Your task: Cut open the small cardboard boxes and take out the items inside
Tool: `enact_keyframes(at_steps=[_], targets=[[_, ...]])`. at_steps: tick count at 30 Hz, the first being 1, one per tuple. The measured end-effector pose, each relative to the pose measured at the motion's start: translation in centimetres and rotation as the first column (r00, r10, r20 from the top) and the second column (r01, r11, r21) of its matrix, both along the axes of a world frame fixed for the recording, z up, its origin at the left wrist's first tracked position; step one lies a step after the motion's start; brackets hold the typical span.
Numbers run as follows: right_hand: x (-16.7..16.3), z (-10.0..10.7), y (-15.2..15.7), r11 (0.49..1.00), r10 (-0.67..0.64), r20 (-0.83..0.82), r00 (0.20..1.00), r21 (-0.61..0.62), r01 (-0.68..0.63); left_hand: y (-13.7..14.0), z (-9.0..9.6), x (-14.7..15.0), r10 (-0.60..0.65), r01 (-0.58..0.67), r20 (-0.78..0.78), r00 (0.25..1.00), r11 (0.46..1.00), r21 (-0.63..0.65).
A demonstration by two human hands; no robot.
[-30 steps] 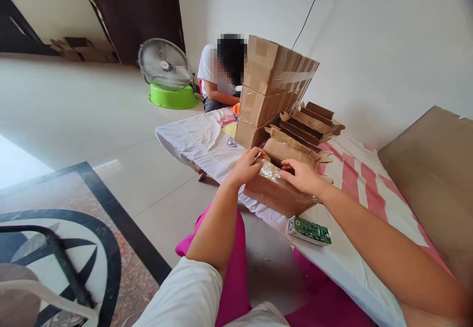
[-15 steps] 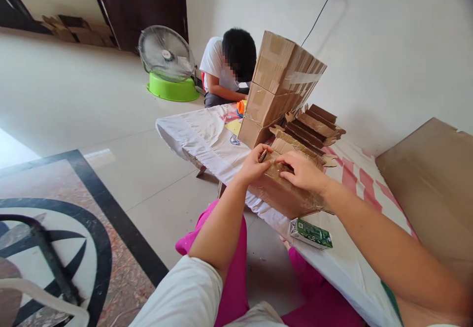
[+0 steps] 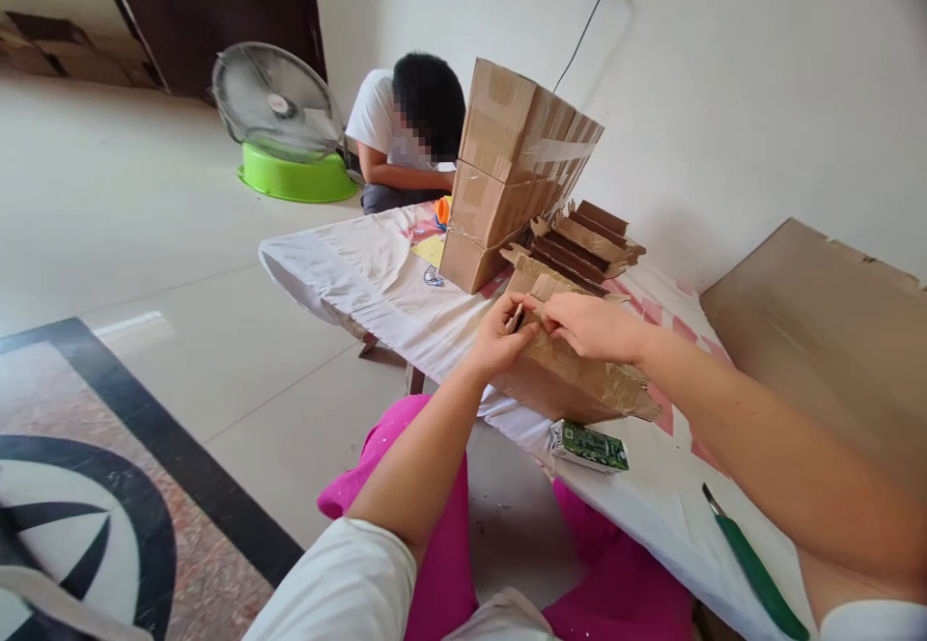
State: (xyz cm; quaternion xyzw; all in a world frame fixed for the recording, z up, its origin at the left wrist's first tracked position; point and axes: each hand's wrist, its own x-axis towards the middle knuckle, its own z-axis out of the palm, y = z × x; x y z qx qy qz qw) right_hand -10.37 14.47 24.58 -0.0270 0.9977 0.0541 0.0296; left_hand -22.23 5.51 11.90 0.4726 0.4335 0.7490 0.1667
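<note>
And the left hand [image 3: 499, 337] grips the cardboard box [image 3: 550, 382] by its end, holding firm best steadying it, while the right hand [image 3: 598, 324] curls alongside, grip hidden, can't tell!

A floor medallion [image 3: 79, 487] inlaid in glossy tile [image 3: 188, 255], a fan [image 3: 271, 105], a lime-green basin [image 3: 295, 178] and a dark door [image 3: 224, 4] marked what appeared to be a home, where cardboard boxes [image 3: 543, 385] crowded a cloth-covered tabletop [image 3: 340, 260].

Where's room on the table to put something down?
Bare cloth shows between the green carton and green-handled tool, and left of the yellow sheet. It's crowded around the left hand, right hand and cardboard box, up to the stacked boxes.
</note>
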Motion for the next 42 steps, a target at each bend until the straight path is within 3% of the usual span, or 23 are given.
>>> enact_keyframes(at_steps=[3,8,15,18,21,27,31,34,37,42], targets=[[1.4,-0.2,-0.1,0.985,0.064,-0.083,0.994,0.164,-0.05,0.1,0.4,1.0,-0.018,0.018,-0.008,1.0,1.0,0.019],[4.0,-0.8,-1.0,0.91,0.192,-0.251,0.949,0.408,-0.076,-0.5,1.4,2.1,-0.013,0.013,0.009,1.0,1.0,0.027],[7.8,-1.1,-1.3,0.858,0.314,-0.328,0.891,0.501,-0.118,-1.5,2.3,4.2,0.065,-0.064,-0.075,0.995,0.998,0.012],[9.2,-0.6,-1.5,0.835,0.32,-0.351,0.88,0.544,-0.086,-1.2,2.2,5.3,0.086,-0.085,-0.006,0.996,0.994,0.07],[10.7,-0.4,-1.5,0.847,0.267,-0.392,0.88,0.532,-0.02,-0.2,1.5,6.8,0.043,-0.057,0.109,0.993,0.989,0.134],[14.0,-2.3,-0.2,0.896,0.125,-0.442,0.888,0.435,0.09,2.9,-0.5,9.4,0.093,-0.11,0.131,0.987,0.985,0.132],[15.8,-4.3,0.9,0.964,-0.11,-0.538,0.836,0.148,0.223,4.3,-1.1,10.5,0.042,-0.064,0.163,0.986,0.989,0.133],[16.5,-5.2,1.3,0.949,-0.273,-0.603,0.75,-0.041,0.312,5.1,-1.5,10.8,-0.007,-0.007,0.162,0.987,0.996,0.086],[16.7,-5.8,1.4,0.942,-0.255,-0.576,0.777,0.031,0.333,5.8,-2.2,10.8,-0.065,0.059,0.134,0.989,0.997,0.052],[15.9,-6.7,2.1,0.951,-0.125,-0.51,0.851,0.184,0.25,6.3,-2.8,10.6,-0.189,0.189,0.037,0.981,0.982,-0.001]])
